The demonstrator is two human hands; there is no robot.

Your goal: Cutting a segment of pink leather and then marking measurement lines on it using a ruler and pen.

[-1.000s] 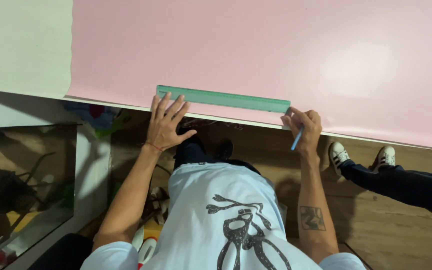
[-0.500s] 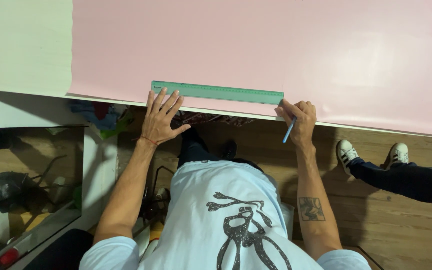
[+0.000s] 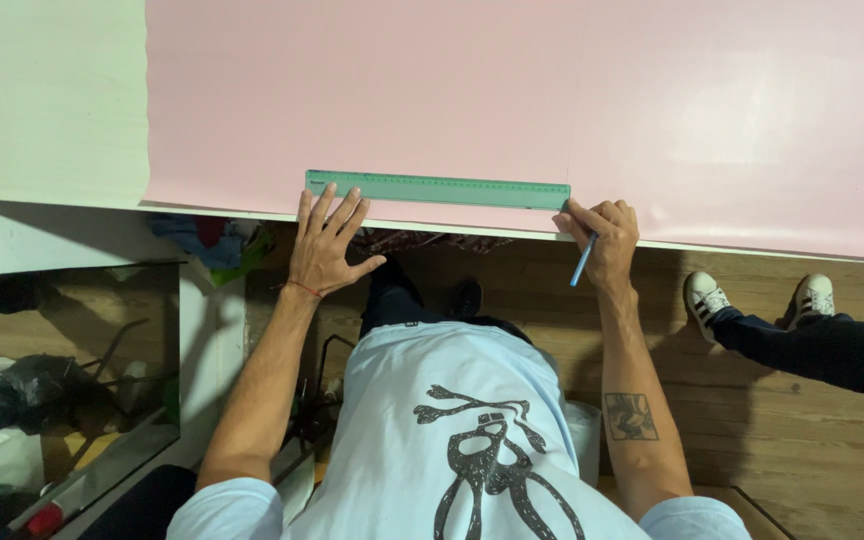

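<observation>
A long green ruler lies flat near the front edge of a large pink sheet spread on a white table. My left hand rests with fingers spread, its fingertips pressing the ruler's left end. My right hand holds a blue pencil at the ruler's right end, the tip hidden under the fingers.
Another person's legs in dark trousers and white sneakers stand on the wooden floor at the right. A glass-topped low table with dark clutter beneath sits at the left. Coloured cloth lies under the table edge.
The view has shifted slightly; the ruler and both hands sit a little further left and higher in frame. Both hands keep their hold at the ruler's ends.
</observation>
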